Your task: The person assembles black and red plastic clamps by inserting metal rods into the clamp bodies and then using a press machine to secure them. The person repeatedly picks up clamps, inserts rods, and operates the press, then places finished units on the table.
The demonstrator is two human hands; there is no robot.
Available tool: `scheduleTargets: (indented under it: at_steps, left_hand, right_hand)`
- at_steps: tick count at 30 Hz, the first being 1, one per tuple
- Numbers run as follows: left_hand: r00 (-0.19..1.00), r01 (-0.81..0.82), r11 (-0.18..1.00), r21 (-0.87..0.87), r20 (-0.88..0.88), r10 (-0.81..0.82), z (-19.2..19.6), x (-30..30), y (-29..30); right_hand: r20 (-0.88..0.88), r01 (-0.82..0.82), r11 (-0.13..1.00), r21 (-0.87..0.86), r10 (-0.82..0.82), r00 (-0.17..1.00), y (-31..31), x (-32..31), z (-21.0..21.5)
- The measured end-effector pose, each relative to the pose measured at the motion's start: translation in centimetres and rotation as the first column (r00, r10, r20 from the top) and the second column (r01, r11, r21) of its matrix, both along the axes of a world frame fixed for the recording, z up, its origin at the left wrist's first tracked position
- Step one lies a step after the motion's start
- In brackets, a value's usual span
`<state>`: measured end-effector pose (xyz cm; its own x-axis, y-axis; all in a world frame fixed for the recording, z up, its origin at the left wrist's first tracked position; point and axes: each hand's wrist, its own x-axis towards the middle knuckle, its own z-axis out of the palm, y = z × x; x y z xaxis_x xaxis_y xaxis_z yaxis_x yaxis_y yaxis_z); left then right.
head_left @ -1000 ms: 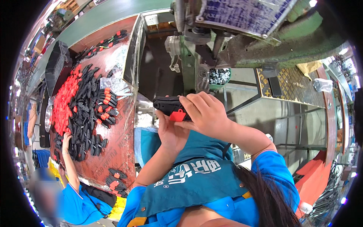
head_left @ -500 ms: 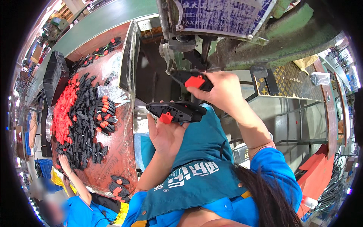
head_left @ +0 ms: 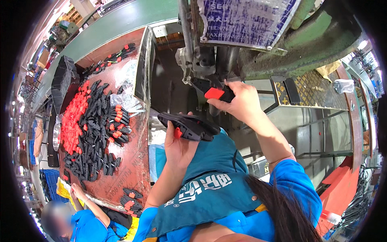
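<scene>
My right hand point(head_left: 244, 101) pinches a black plastic part with a red tab point(head_left: 214, 93) between thumb and fingers. The part sits at the tool end of the green press point(head_left: 204, 60); whether they touch I cannot tell. Lower and to the left, my left hand point(head_left: 179, 151) is wrapped round a small stack of black plastic parts point(head_left: 195, 127), the thumb beside a red tab on the nearest one. The far fingers are mostly hidden behind the stack.
On the left, a reddish work table point(head_left: 121, 169) carries heaps of black parts point(head_left: 94, 137) and red pieces point(head_left: 74, 129). A co-worker's arms point(head_left: 90, 205) reach in at its near edge. A phone-like black slab point(head_left: 292, 90) lies on the patterned board at right.
My left hand has tilted the stack, and its thumb now lies over the front part. The part in my right hand has turned slightly at the press. The co-worker's hands drew back toward the table edge.
</scene>
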<state>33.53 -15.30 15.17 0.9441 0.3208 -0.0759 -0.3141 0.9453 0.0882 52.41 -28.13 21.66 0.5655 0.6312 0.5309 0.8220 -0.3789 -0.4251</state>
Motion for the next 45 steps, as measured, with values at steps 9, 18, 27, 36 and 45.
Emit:
scheduleTargets:
  at_steps: [9,18,27,36,45]
  left_hand:
    - [0.958,0.105,0.994,-0.021,0.271,-0.095,1.3,1.1,-0.9]
    - [0.998,-0.029,0.973,0.231,0.058,0.016,-0.2,0.9,-1.8]
    - [0.987,0.017,0.996,0.093,0.157,-0.032,-1.2,1.0,-3.1]
    - [0.995,0.022,0.998,0.064,-0.095,-0.016,-1.2,1.7,-2.8]
    - [0.999,-0.012,0.999,0.052,-0.036,0.014,-1.1,1.0,-1.4]
  right_hand:
    - [0.04,-0.288,0.901,-0.325,0.317,0.948,-3.1,-4.4,1.5]
    - [0.098,-0.362,0.911,-0.2,0.386,0.917,-2.2,-7.3,1.6]
    - [0.323,-0.258,0.966,-0.033,0.254,0.912,-0.4,-5.9,-0.1]
    - [0.284,0.003,1.0,0.011,-0.006,0.959,-0.3,-0.8,1.9]
    - [0.056,-0.01,0.971,-0.239,0.024,0.998,-0.1,0.0,1.2]
